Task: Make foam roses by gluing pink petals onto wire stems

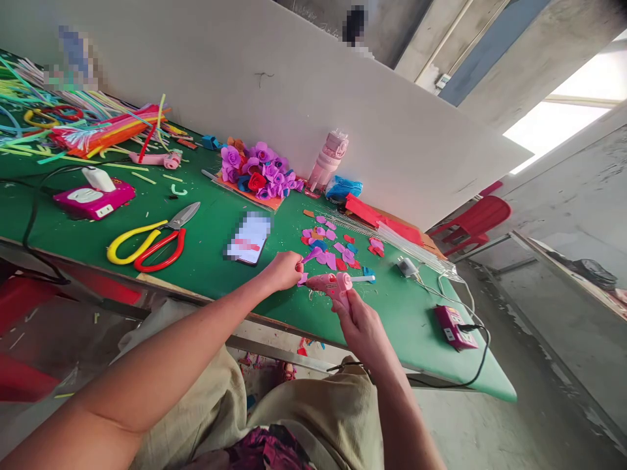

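My right hand [360, 326] is wrapped round the handle of a pink hot glue gun [330, 284], with a white glue stick [363, 279] poking out of its back. The gun's nozzle points left at a small purple petal [302, 279] below my left hand. Closed in a pinch, my left hand [285, 271] holds a purple petal piece [312, 254]; its fingertips are partly hidden. Just beyond both hands lie loose purple, red and blue petals [337, 248] on the green table [215, 274].
Purple and red paper flowers [262, 171] are heaped at the back beside a pink bottle [328, 160]. A phone [249, 238] and red-yellow scissors [154, 238] lie left. Power strips [95, 198] sit at left and right, with cables. Pipe cleaners [110, 130] cover the far left.
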Available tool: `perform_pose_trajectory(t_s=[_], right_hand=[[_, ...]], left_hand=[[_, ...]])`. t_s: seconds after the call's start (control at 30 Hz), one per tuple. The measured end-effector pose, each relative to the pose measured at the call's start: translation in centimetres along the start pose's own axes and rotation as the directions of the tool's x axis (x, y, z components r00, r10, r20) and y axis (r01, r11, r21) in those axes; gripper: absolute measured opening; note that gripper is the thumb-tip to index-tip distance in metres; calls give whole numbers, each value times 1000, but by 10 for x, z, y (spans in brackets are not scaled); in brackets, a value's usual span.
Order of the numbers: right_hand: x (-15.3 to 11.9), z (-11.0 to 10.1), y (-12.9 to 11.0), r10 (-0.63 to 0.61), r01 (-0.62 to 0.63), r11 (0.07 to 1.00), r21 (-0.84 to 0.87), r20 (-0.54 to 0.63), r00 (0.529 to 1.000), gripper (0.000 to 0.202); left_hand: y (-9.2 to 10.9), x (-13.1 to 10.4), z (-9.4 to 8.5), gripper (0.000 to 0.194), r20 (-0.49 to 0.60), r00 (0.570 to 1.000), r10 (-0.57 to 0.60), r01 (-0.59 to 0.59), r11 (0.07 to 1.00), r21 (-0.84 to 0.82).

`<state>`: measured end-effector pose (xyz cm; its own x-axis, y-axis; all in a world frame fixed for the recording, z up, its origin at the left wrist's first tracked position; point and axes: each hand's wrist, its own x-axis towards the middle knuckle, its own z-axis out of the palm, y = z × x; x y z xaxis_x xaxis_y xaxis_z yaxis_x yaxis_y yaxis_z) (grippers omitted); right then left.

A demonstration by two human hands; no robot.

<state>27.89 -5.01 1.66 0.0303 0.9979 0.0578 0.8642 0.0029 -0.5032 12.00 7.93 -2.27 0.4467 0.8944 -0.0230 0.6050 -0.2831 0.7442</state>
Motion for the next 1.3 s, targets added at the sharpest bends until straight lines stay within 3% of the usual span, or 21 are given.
perform_pose_trajectory(t_s=[0.77, 1.3], right_hand=[[-2, -7, 3, 4, -4, 1000, -2, -69, 998, 24], [2, 0, -4, -39, 39, 999, -7, 16, 999, 24]], left_hand=[[1, 0, -1, 12, -1, 1000, -10, 10, 1000, -13], [0, 0, -1, 11, 7, 1000, 7, -7, 1000, -16]])
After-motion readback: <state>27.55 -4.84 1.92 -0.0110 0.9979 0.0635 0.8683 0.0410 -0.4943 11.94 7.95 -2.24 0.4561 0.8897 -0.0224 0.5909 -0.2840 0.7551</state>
